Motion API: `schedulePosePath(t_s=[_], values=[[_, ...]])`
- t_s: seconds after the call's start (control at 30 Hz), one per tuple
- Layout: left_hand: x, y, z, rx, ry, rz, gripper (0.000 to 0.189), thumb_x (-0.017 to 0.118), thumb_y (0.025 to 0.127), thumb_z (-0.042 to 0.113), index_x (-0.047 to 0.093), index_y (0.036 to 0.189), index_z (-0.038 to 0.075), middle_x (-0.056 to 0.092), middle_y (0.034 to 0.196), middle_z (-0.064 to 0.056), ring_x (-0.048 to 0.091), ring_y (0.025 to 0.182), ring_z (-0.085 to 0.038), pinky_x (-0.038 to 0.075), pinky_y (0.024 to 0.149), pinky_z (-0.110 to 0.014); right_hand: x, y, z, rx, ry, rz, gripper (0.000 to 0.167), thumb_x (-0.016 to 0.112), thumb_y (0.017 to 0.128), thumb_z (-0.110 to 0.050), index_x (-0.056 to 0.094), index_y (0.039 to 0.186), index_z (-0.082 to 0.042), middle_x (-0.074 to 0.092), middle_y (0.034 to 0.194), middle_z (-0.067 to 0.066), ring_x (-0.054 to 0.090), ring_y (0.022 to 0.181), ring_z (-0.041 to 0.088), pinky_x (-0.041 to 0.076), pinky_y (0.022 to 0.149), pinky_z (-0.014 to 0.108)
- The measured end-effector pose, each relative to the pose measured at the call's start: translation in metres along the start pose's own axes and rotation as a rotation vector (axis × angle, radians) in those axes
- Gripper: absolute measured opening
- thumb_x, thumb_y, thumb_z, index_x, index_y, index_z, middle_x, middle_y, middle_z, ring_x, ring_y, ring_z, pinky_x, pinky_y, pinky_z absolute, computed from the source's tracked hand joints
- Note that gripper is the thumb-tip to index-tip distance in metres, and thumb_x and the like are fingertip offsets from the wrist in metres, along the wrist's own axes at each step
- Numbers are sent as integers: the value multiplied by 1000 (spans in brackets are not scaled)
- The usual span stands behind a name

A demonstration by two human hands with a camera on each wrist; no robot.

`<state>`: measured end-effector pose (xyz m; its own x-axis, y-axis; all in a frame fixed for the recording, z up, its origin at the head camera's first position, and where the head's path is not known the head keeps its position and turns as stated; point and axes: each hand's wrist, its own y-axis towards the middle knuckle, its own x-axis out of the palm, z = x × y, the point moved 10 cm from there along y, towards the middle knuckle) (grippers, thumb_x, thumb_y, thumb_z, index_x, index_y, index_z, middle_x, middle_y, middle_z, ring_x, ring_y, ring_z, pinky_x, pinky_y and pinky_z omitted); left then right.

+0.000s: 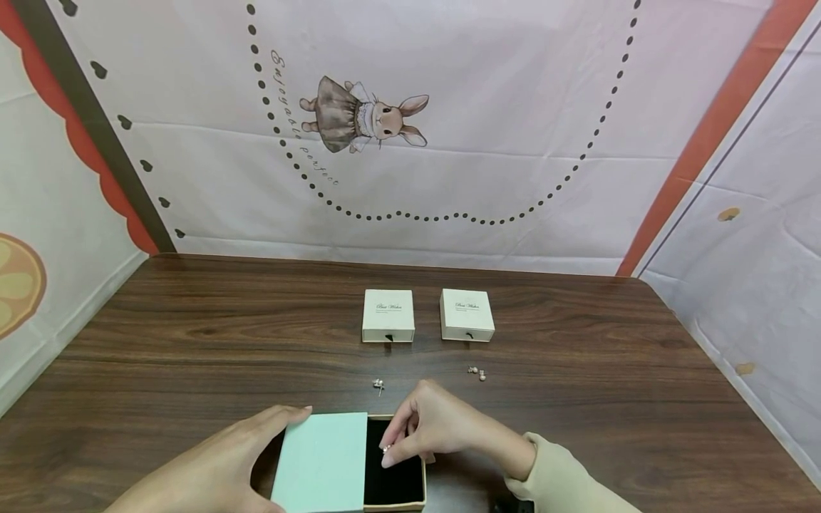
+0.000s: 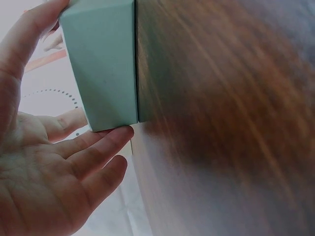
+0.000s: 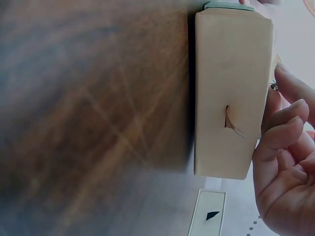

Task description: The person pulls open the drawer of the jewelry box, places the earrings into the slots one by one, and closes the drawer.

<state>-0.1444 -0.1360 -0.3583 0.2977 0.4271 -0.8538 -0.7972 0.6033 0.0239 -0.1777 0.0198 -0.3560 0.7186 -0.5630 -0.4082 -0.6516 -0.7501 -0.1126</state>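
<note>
A mint-green jewelry box lies at the table's front edge with its drawer pulled out to the right, showing black lining. My left hand holds the green sleeve, thumb and fingers on opposite sides; in the left wrist view fingertips touch the sleeve. Over the lining, my right hand pinches a small shiny earring between thumb and finger. The right wrist view shows that earring beside the cream drawer front with its ribbon pull. Whether the earring touches the lining is hidden.
Two closed white gift boxes stand farther back on the brown wooden table. Small earrings lie just beyond the drawer, and more small earrings lie to the right. A printed cloth hangs behind the table.
</note>
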Motion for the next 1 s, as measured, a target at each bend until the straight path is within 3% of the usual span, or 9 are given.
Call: schedulePosePath(t_s=[0.37,1.0], values=[[1,-1,-1,-12,4,-8,100,70,59,65,39,137,10,46,131,2,50,112,-22,48,79,-31,7,3,0,13,-124,3,6,79,68,-12,73,71,-9,58,56,-16,41,30,-1,34,32,14],[1,0,-1,-2,0,-13,98,70,61,64,38,137,10,46,130,3,50,111,-21,48,78,-30,13,7,-5,-4,-366,-29,8,81,67,-15,74,67,-13,59,52,-15,39,28,-5,41,35,16]])
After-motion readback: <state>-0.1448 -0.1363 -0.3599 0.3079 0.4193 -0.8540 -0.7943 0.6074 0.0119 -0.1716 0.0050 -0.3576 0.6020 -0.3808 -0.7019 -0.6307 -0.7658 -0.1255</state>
